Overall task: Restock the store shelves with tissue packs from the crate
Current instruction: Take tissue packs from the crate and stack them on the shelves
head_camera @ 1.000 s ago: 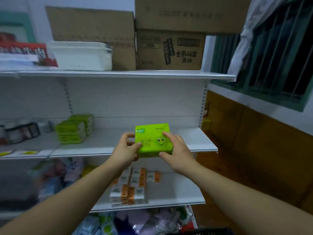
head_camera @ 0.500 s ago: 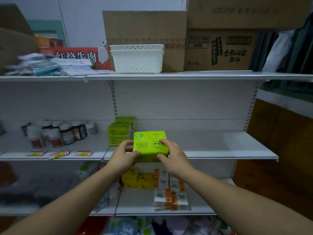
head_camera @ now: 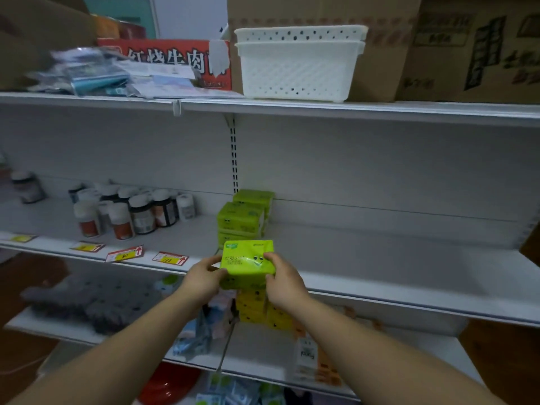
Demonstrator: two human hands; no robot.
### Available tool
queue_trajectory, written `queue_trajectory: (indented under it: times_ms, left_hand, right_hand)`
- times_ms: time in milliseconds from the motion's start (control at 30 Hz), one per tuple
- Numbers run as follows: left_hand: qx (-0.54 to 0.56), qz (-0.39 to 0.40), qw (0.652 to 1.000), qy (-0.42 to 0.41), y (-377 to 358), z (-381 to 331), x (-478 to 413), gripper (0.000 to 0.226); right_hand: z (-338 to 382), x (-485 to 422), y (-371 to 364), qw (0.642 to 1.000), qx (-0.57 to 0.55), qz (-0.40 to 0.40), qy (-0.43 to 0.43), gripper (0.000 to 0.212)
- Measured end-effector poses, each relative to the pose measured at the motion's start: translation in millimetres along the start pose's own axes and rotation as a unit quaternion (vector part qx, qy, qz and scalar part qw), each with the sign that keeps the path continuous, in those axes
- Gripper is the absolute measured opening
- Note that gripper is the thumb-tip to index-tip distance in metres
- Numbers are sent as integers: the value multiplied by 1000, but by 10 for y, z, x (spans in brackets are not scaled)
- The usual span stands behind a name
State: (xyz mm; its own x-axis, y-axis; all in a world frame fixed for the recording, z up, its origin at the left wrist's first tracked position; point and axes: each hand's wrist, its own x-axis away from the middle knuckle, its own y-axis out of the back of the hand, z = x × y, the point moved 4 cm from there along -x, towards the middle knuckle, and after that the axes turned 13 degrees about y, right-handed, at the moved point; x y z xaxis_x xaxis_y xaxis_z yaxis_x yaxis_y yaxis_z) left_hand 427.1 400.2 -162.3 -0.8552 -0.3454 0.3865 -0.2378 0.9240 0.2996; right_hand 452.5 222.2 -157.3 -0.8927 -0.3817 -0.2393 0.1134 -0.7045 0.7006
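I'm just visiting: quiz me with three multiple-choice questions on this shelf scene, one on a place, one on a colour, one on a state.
1. Where is the white basket? A floor; B top shelf; C middle shelf.
2. What colour is the held pack? A red; B blue; C green.
3. How is the pack held? A both hands; B one hand; C lying untouched.
Key: 1 B, it stands beside cardboard boxes up there. 2 C, its wrapper is bright green. 3 A, the left hand and right hand grip its ends.
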Motion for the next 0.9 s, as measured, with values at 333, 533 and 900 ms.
queue_trajectory:
  times_ms: [333,533,900]
  left_hand:
    - [57,-49,996,55,17,179,-726,12]
    - [-11,-78,996,38,112,4,-571,53]
    - [-262,-6,959,-110,-72,-198,390,64]
  right_hand:
    - [-354,-568,-491,998,-51,27,-34,49]
    - [-235,-651,-564,992,-83,94,-34,70]
    - [104,330,217,996,44,59,-42,62]
